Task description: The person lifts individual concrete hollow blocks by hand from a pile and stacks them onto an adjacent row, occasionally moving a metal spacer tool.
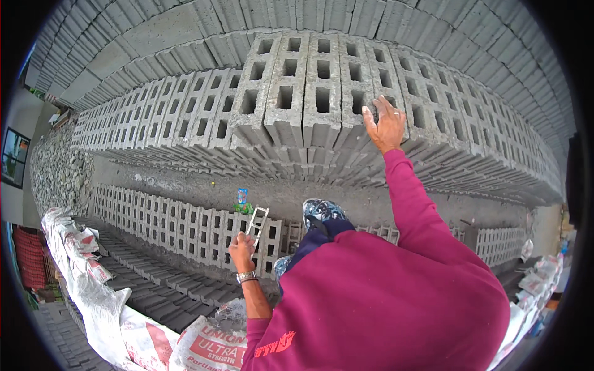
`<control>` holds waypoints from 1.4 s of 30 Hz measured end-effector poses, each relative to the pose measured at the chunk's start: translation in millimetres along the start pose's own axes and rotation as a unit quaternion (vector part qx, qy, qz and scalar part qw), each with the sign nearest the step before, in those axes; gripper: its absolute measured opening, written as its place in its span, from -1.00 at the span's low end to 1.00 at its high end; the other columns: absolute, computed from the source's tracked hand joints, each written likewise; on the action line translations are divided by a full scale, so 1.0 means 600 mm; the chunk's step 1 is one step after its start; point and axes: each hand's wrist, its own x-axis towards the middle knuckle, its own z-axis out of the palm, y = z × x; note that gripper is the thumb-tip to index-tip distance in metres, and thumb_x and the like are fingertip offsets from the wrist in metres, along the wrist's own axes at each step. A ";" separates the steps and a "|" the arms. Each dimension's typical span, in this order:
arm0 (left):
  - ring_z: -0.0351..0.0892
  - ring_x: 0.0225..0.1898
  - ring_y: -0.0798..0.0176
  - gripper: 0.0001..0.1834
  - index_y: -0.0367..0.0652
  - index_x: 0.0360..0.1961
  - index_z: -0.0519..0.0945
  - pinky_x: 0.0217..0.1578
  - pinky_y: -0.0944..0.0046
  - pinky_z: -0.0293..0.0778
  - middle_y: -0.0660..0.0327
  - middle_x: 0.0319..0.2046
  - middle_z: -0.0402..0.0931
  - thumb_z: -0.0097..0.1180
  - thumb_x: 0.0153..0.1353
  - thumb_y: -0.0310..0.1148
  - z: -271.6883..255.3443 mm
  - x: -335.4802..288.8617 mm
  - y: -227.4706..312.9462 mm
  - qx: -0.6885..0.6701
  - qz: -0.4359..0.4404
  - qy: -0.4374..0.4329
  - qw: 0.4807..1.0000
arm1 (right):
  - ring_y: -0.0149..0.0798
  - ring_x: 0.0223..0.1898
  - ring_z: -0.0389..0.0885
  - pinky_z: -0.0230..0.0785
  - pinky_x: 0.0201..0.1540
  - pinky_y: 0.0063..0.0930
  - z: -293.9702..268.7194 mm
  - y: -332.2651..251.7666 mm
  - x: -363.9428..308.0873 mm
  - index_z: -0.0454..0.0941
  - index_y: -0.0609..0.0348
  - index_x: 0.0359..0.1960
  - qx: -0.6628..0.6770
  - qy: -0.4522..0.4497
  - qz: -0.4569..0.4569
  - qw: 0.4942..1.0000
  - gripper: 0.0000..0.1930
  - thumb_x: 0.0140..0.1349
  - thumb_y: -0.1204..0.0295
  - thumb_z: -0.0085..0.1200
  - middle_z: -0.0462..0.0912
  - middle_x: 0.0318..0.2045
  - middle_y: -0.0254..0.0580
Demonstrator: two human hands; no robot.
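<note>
My left hand [242, 251] is closed round one end of a flat, pale metal frame [257, 224] with rectangular openings. It is held tilted in front of a lower row of hollow concrete blocks [185, 230]. A watch is on that wrist. My right hand [388, 126] is stretched forward to the raised stack, its fingers curled over the near end of a hollow concrete block [369, 83], beside one of its holes. The fingertips are partly hidden there. Several similar blocks stand side by side next to it, holes facing up.
Walls of stacked blocks [173, 31] rise behind. Between the rows runs a narrow grey ground strip [278, 193] with a blue wrapper [242, 196] on it. My patterned shoe [323, 210] is there. Printed cement sacks [204, 343] lie along the near edge; gravel [59, 164] is at left.
</note>
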 end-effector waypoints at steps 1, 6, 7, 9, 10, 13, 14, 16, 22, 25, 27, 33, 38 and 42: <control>0.58 -0.46 0.36 -0.63 -0.30 -0.11 0.56 -0.56 0.39 0.40 0.20 -0.37 0.61 0.05 0.35 -0.16 0.011 0.008 -0.013 0.008 -0.005 -0.006 1.000 | 0.00 0.02 0.57 0.18 0.23 -0.11 -0.002 0.003 0.002 0.65 0.13 -0.03 -0.002 0.004 0.001 1.000 -0.52 0.26 -0.01 0.08 0.56 0.15 -0.10; 0.47 -0.70 0.31 -0.71 -0.32 -0.22 0.56 -0.79 0.30 0.31 0.17 -0.54 0.53 0.08 0.28 -0.25 -0.001 0.056 -0.158 0.098 -0.050 0.013 0.994 | 0.06 0.00 0.56 0.21 0.22 -0.07 -0.003 0.016 0.002 0.64 0.16 -0.02 0.046 0.026 0.033 0.998 -0.49 0.24 -0.01 0.07 0.56 0.14 -0.07; 0.44 -0.74 0.24 -0.74 -0.31 -0.27 0.56 -0.81 0.23 0.29 0.12 -0.59 0.50 0.07 0.23 -0.28 0.009 0.050 -0.189 0.134 -0.100 0.014 0.986 | 0.07 0.01 0.56 0.22 0.21 -0.06 -0.014 0.035 -0.005 0.63 0.18 -0.01 0.034 0.004 0.048 0.998 -0.48 0.25 -0.02 0.05 0.54 0.15 -0.06; 0.50 -0.67 0.20 -0.75 -0.30 -0.31 0.54 -0.79 0.20 0.32 0.14 -0.59 0.49 0.06 0.22 -0.28 -0.057 0.069 -0.265 0.233 -0.078 0.017 0.969 | 0.04 0.03 0.55 0.22 0.21 -0.06 -0.013 0.010 0.006 0.61 0.19 0.01 0.078 0.023 0.056 0.995 -0.46 0.26 -0.03 0.02 0.49 0.19 -0.04; 0.53 -0.63 0.19 -0.75 -0.30 -0.33 0.53 -0.78 0.18 0.34 0.15 -0.59 0.48 0.05 0.21 -0.28 -0.102 0.077 -0.296 0.344 -0.032 0.019 0.938 | 0.04 0.03 0.54 0.22 0.22 -0.06 -0.012 -0.022 0.018 0.60 0.19 0.00 0.094 -0.001 0.057 0.994 -0.47 0.26 -0.02 0.02 0.49 0.18 -0.03; 0.56 -0.59 0.19 -0.76 -0.30 -0.35 0.52 -0.78 0.18 0.36 0.17 -0.59 0.47 0.04 0.20 -0.28 -0.046 0.030 -0.324 0.452 -0.059 0.003 0.890 | 0.08 0.05 0.49 0.24 0.14 -0.02 0.002 0.015 -0.016 0.56 0.24 0.01 0.063 -0.004 0.048 0.997 -0.47 0.28 0.00 -0.01 0.42 0.23 0.10; 0.55 -0.59 0.19 -0.76 -0.29 -0.35 0.52 -0.78 0.18 0.37 0.17 -0.59 0.47 0.04 0.20 -0.28 -0.028 0.014 -0.327 0.400 -0.096 0.010 0.911 | 0.10 0.05 0.48 0.25 0.13 -0.02 -0.005 0.019 -0.016 0.56 0.26 0.01 0.077 -0.038 0.056 0.995 -0.46 0.29 0.00 -0.02 0.40 0.24 0.14; 0.54 -0.60 0.20 -0.76 -0.29 -0.35 0.51 -0.78 0.20 0.37 0.18 -0.58 0.47 0.04 0.20 -0.28 0.013 0.002 -0.311 0.346 -0.111 0.011 0.932 | 0.12 0.03 0.51 0.27 0.13 -0.03 -0.023 0.018 -0.013 0.54 0.27 0.07 0.105 -0.057 0.070 0.990 -0.44 0.31 0.00 -0.04 0.38 0.26 0.14; 0.52 -0.61 0.24 -0.77 -0.29 -0.35 0.51 -0.78 0.23 0.38 0.20 -0.58 0.46 0.04 0.21 -0.29 0.139 -0.025 -0.215 0.264 -0.050 -0.036 0.962 | 0.14 0.08 0.46 0.27 0.11 -0.07 -0.031 0.025 -0.009 0.51 0.41 0.03 0.148 -0.055 0.071 0.985 -0.41 0.32 0.01 -0.04 0.34 0.25 0.32; 0.51 -0.61 0.26 -0.77 -0.29 -0.35 0.51 -0.78 0.25 0.39 0.21 -0.58 0.45 0.04 0.21 -0.29 0.193 -0.056 -0.155 0.239 -0.001 -0.079 0.968 | 0.13 0.09 0.45 0.27 0.10 -0.10 -0.035 0.030 -0.009 0.50 0.41 0.04 0.137 -0.066 0.062 0.986 -0.39 0.32 -0.01 -0.06 0.35 0.24 0.35; 0.51 -0.62 0.27 -0.78 -0.28 -0.35 0.50 -0.78 0.27 0.39 0.22 -0.57 0.45 0.04 0.21 -0.30 0.220 -0.080 -0.124 0.229 0.021 -0.098 0.968 | 0.13 0.10 0.44 0.28 0.09 -0.10 -0.036 0.037 -0.009 0.48 0.41 0.08 0.138 -0.084 0.061 0.985 -0.38 0.32 0.00 -0.06 0.34 0.25 0.35; 0.47 -0.65 0.27 -0.79 -0.29 -0.37 0.48 -0.79 0.28 0.37 0.21 -0.57 0.43 0.02 0.19 -0.31 0.252 -0.138 -0.114 0.225 0.027 -0.085 0.970 | 0.15 0.13 0.42 0.28 0.08 -0.07 -0.038 0.056 -0.008 0.41 0.43 0.17 0.157 -0.130 0.051 0.978 -0.36 0.31 0.04 -0.04 0.29 0.29 0.35; 0.46 -0.67 0.25 -0.79 -0.29 -0.39 0.48 -0.80 0.27 0.36 0.20 -0.58 0.43 0.01 0.18 -0.32 0.249 -0.157 -0.164 0.234 -0.011 -0.048 0.971 | 0.16 0.10 0.44 0.29 0.08 -0.07 -0.047 0.047 -0.005 0.39 0.46 0.19 0.157 -0.152 0.046 0.975 -0.33 0.29 0.05 -0.01 0.26 0.30 0.36; 0.45 -0.67 0.24 -0.79 -0.29 -0.40 0.47 -0.80 0.26 0.34 0.18 -0.58 0.43 0.01 0.17 -0.32 0.254 -0.175 -0.205 0.237 -0.059 -0.011 0.970 | 0.17 0.09 0.44 0.27 0.10 -0.06 -0.052 0.041 -0.006 0.37 0.50 0.20 0.160 -0.161 0.049 0.973 -0.31 0.27 0.05 0.01 0.25 0.31 0.35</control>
